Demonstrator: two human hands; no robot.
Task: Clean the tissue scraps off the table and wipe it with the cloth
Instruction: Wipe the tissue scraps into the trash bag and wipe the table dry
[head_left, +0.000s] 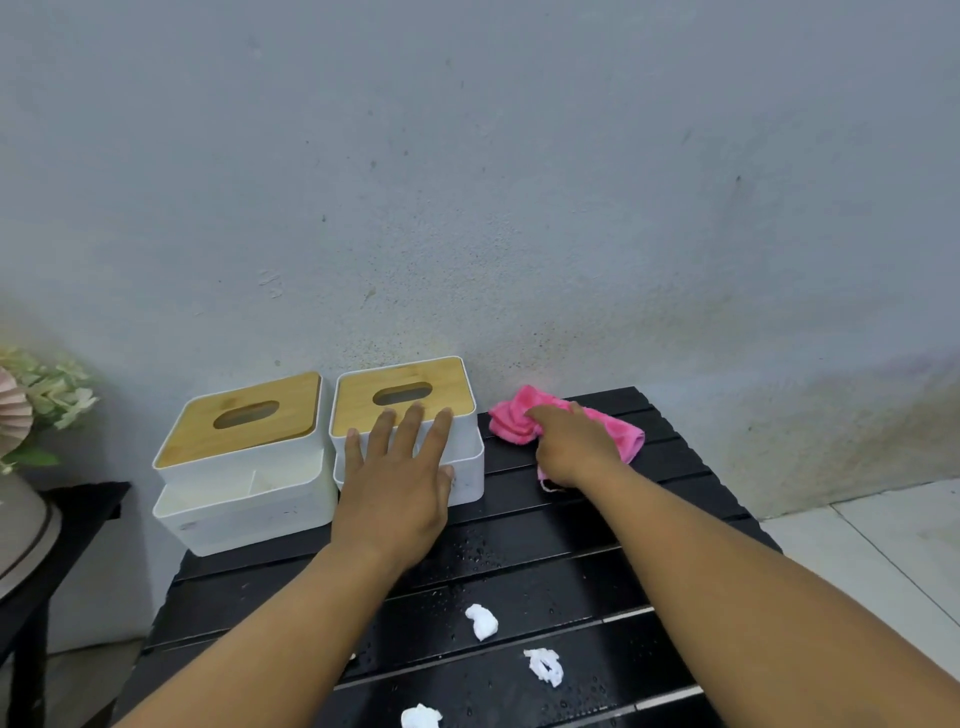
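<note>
Against the grey wall, on the black slatted table, my right hand is gripping the crumpled pink cloth while my left hand, fingers spread, is resting on the white tissue box with a bamboo lid, so wiping now risks smearing the three white tissue scraps into the water droplets.

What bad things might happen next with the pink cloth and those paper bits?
1. The tissue scraps lie among water droplets on the black table; wiping first with the pink cloth might smear them into mush.
2. The right hand only rests on the cloth, so it may slip.
3. The left hand could nudge the right tissue box.
</note>
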